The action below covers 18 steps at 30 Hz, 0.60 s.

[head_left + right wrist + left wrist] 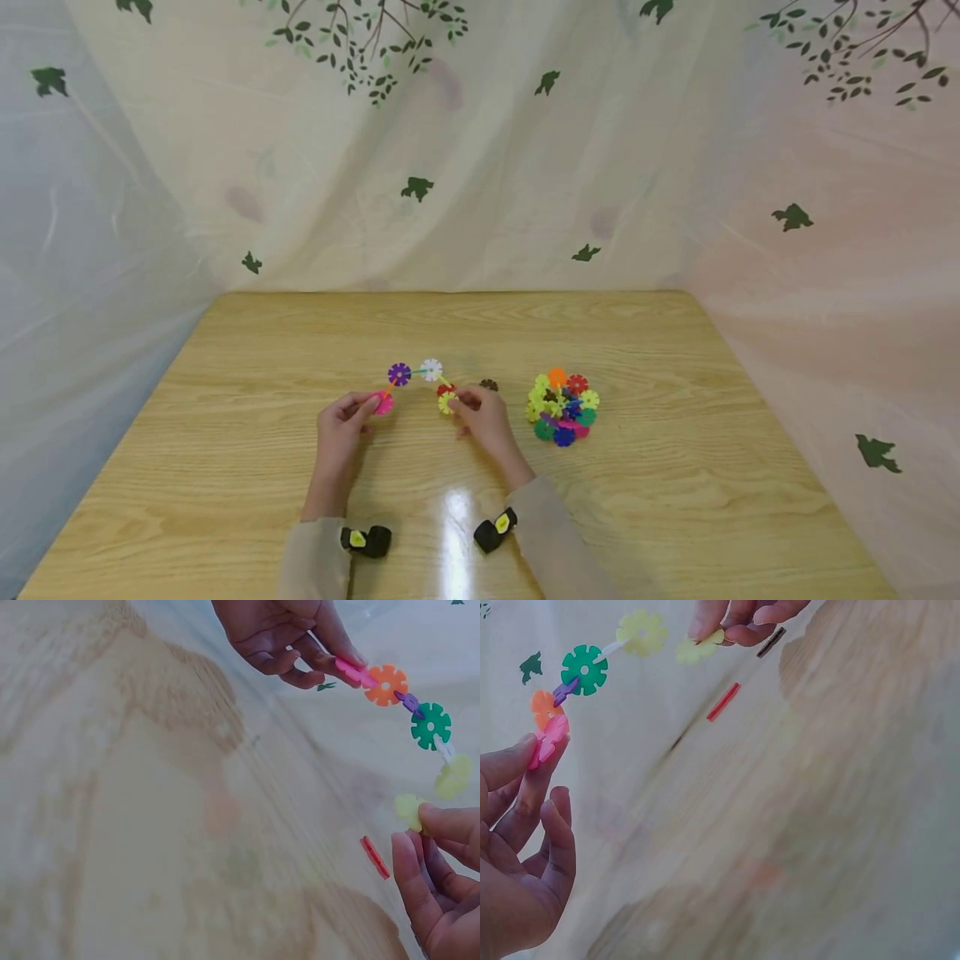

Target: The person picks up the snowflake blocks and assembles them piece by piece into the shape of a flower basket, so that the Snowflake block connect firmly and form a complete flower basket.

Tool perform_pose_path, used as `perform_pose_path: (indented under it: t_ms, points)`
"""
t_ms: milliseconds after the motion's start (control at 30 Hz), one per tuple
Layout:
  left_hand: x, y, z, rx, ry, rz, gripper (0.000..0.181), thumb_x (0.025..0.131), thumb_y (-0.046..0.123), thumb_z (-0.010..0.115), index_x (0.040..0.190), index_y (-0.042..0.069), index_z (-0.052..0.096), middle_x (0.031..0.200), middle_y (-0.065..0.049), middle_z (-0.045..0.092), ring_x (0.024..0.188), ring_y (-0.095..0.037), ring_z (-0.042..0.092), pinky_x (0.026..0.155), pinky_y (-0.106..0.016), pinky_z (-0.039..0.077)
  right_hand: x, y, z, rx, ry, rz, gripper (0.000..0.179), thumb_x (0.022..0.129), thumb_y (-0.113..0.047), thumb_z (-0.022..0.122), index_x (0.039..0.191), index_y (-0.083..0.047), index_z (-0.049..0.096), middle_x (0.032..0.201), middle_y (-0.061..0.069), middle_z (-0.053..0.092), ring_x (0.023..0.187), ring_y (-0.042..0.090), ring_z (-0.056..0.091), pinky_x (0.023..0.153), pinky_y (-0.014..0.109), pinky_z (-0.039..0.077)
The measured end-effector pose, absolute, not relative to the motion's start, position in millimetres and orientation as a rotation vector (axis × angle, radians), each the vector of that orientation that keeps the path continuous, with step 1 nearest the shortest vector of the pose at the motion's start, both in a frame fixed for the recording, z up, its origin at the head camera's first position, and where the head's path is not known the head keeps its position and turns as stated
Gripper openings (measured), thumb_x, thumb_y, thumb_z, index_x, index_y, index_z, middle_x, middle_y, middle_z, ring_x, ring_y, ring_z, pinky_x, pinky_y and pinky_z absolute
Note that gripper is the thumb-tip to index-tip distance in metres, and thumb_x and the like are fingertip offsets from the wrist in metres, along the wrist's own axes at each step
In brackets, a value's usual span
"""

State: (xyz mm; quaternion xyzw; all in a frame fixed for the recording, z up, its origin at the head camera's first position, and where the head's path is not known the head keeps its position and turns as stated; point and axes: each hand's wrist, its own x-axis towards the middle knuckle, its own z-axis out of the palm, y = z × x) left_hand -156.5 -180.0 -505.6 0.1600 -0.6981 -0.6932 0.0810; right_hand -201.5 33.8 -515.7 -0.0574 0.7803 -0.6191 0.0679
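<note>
A chain of notched plastic flower discs arches between the hands. Its near end is a pink disc [549,742], pinched between thumb and fingertips of my left hand [341,429]. From there run an orange disc [386,685], a purple disc [399,374], a green disc [584,670], a white disc [431,370] and a pale yellow disc [453,777] at the free end. My right hand [487,423] pinches a loose yellow disc [408,811] by thumb and forefinger, with a small gap showing between it and the chain's yellow end.
On the wooden table [675,500], a red disc [723,702] lies beneath the right hand and a brown disc [489,384] just beyond it. To the right sits a ring-shaped cluster of multicoloured discs [563,437]. A printed cloth [480,233] hangs behind the table and along its sides.
</note>
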Motion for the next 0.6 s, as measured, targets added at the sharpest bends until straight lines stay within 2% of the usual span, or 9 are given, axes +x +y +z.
perform_pose_path:
  t_ms: [333, 600]
  points:
    - [-156.2, -182.4, -504.4, 0.47, -2.106, -2.066, 0.015, 0.095, 0.018, 0.063, 0.098, 0.005, 0.07, 0.077, 0.018, 0.065, 0.075, -0.004, 0.055, 0.06, -0.019, 0.049, -204.1, 38.3, -513.9, -0.183, 2.293, -1.997, 0.026, 0.089, -0.009, 0.068, 0.113, 0.001, 0.066, 0.091, 0.01, 0.061, 0.073, 0.007, 0.056, 0.057, 0.034, 0.061]
    - [-155.9, -184.2, -504.1, 0.436, -2.135, -2.053, 0.02, 0.095, 0.017, 0.062, 0.104, 0.001, 0.069, 0.078, 0.018, 0.064, 0.077, -0.003, 0.056, 0.061, -0.019, 0.05, -205.5, 41.3, -513.3, -0.277, 2.28, -1.957, 0.023, 0.088, -0.007, 0.069, 0.111, -0.001, 0.068, 0.086, 0.004, 0.058, 0.071, 0.008, 0.057, 0.056, 0.03, 0.061]
